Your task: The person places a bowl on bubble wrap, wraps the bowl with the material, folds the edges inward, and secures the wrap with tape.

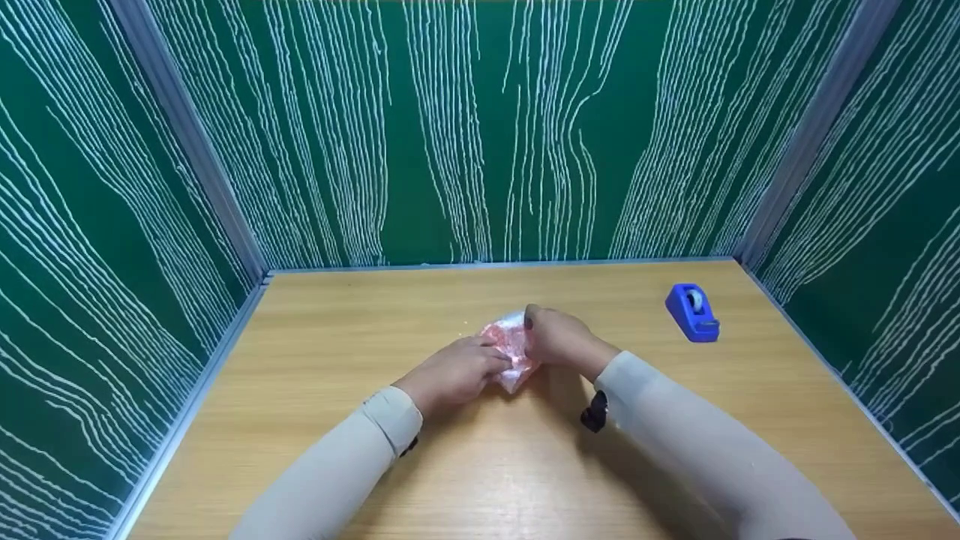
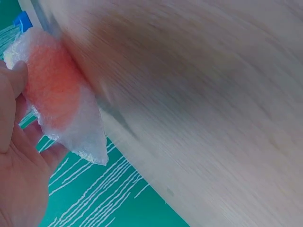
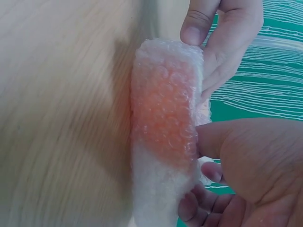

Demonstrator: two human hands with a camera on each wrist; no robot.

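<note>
A reddish-orange item wrapped in clear bubble wrap (image 1: 511, 341) is held between both hands over the middle of the table. The left hand (image 1: 459, 369) grips its left side; in the left wrist view its thumb lies on the wrap's near face and its fingers reach behind. Opposite it, the right hand (image 1: 561, 337) holds the wrap's right side. The right wrist view shows that hand's thumb and curled fingers at the edge of the bubble-wrapped bundle (image 3: 163, 109). The bubble layer hides the item's exact kind.
On the wooden table (image 1: 360, 315), a blue tape dispenser (image 1: 691, 312) with a roll in it stands at the back right. Green panels (image 1: 525, 150) with white wavy lines enclose the back and both sides, joined by metal posts (image 1: 187, 142).
</note>
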